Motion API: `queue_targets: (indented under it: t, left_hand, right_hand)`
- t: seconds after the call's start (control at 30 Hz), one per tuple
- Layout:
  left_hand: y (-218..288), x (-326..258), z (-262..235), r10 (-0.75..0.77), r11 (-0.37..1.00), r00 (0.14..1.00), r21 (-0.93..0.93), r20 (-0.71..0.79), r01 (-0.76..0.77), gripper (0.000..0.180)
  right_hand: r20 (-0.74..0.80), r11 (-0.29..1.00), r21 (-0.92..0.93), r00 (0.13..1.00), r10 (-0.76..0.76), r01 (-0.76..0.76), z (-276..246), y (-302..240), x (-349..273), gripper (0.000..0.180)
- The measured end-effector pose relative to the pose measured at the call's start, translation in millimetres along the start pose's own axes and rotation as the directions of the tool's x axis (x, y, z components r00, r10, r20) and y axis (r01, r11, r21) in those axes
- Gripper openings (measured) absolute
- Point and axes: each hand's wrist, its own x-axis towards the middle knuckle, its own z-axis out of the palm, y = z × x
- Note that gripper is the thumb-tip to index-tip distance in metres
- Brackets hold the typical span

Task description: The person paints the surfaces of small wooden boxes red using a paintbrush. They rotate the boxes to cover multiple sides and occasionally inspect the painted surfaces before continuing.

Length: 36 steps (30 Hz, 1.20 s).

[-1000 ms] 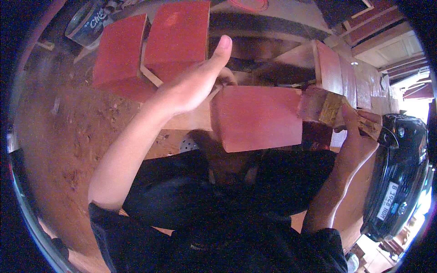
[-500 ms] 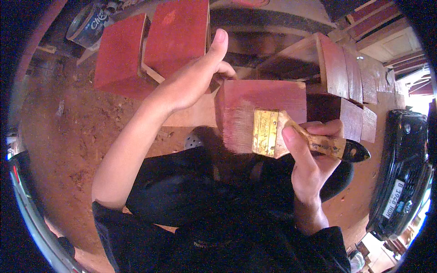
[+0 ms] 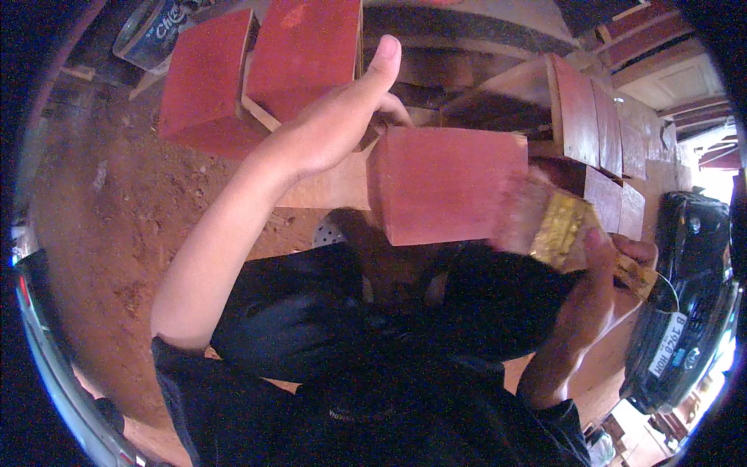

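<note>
My left hand grips the far side of a red-painted wooden box, thumb pointing up, and holds it over my lap. My right hand is closed on the handle of a wide paintbrush with a gold metal band. Its bristles sit blurred at the box's right lower edge. I wear dark clothes, which fill the lower middle of the view.
Two red-painted boxes lie on the reddish dirt ground at upper left. Several more painted boxes are stacked at upper right. A black vehicle stands at the right edge.
The brush swept from the right edge across the box's front face, then back to the right lower edge. My left hand kept its hold on the box.
</note>
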Motion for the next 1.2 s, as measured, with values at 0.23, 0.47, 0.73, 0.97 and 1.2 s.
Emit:
queue_targets:
  t: [0.23, 0.47, 0.73, 0.97, 1.2]
  left_hand:
    - [-12.3, 7.4, 5.9, 0.035, 0.999, 0.999, -0.006, -0.037, -0.035, 0.106]
    - [-10.2, 18.4, 1.5, 0.017, 1.0, 1.0, -0.016, 0.014, -0.016, 0.107]
    - [17.3, 0.0, -3.9, -0.025, 1.0, 0.997, 0.01, -0.073, 0.026, 0.109]
    - [0.5, -26.1, -2.7, 0.023, 0.998, 0.999, 0.066, -0.039, -0.02, 0.105]
    - [-14.4, -39.5, 8.3, 0.036, 0.998, 0.998, -0.041, -0.054, -0.038, 0.109]
  right_hand:
    - [0.3, 0.967, 0.178, 0.946, 0.122, -0.181, 41.3, 11.0, -42.1, 0.032]
    - [0.203, 0.992, 0.006, 0.971, 0.126, -0.13, 28.8, 15.3, -16.1, 0.031]
    - [-0.107, 0.955, -0.278, 0.991, 0.074, -0.101, -14.9, -2.2, 23.3, 0.023]
    - [-0.134, 0.971, -0.227, 0.986, -0.101, 0.068, -20.2, -1.0, -5.9, 0.022]
    - [0.126, 0.997, 0.05, 0.991, 0.043, -0.05, -6.9, 10.3, -45.0, 0.025]
